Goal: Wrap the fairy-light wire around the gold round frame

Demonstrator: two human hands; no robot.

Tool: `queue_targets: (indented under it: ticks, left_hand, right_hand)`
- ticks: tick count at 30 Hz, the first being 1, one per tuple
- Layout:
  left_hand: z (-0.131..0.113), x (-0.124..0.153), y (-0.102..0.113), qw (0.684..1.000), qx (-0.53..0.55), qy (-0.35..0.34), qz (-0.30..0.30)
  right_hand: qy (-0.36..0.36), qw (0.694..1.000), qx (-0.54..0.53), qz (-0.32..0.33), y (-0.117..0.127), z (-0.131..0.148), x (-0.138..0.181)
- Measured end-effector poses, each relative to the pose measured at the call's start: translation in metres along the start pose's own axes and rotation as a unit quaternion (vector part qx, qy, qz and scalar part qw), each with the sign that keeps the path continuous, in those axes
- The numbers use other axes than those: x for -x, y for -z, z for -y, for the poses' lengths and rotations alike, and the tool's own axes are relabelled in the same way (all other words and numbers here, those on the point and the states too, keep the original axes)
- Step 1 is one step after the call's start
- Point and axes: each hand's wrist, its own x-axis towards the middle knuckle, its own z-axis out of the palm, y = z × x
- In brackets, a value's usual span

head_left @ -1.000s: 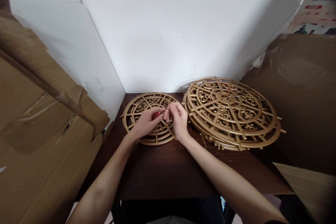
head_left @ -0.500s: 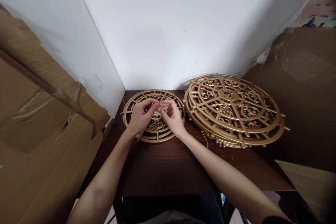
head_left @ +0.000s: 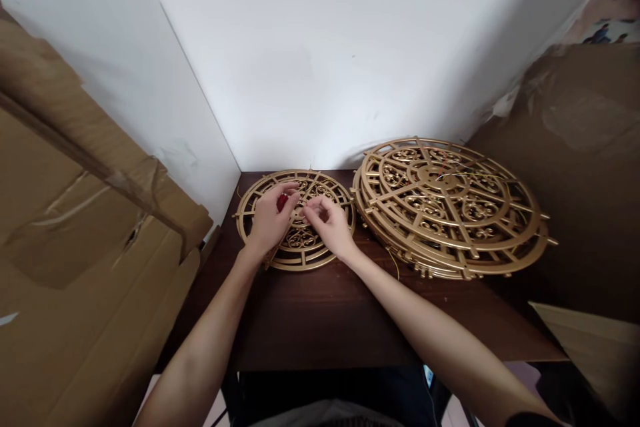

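A small gold openwork disc [head_left: 325, 187] lies flat on the dark wooden table [head_left: 320, 320]. My left hand [head_left: 269, 221] rests over the disc's left half, its fingers closed on a small red piece [head_left: 283, 201]. My right hand [head_left: 327, 225] sits over the disc's middle, fingertips pinched together close to the left hand; what they pinch is too small to make out. Both hands touch or hover just above the disc.
A stack of larger gold openwork discs [head_left: 450, 203] with thin wires on top lies at the right of the table. Cardboard boxes [head_left: 75, 227] stand at the left, brown wrapped cardboard [head_left: 575, 167] at the right. A white wall [head_left: 325, 47] closes the back.
Both hands have shifted a little back and left over the small disc. The red piece now shows at my left fingertips again; the view has tilted slightly.
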Motion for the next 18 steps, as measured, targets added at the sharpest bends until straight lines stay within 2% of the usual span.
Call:
queue_targets:
  ticks: [2, 6, 10, 18]
  left_hand:
    - [0.01, 0.001, -0.007, 0.997, -0.078, -0.022, 0.017]
    - [0.021, 0.004, -0.017, 0.989, -0.127, -0.031, 0.068]
    - [0.02, 0.003, -0.018, 0.99, -0.123, -0.029, 0.069]
    - [0.021, 0.005, -0.015, 0.988, -0.134, -0.042, 0.062]
  right_hand:
    - [-0.02, 0.997, -0.064, -0.024, 0.0, -0.002, -0.001]
    - [-0.035, 0.989, -0.138, -0.043, -0.001, -0.001, -0.002]
    - [-0.016, 0.99, -0.131, -0.057, 0.0, 0.002, -0.002]
    - [-0.029, 0.992, -0.115, -0.04, 0.0, 0.003, 0.0]
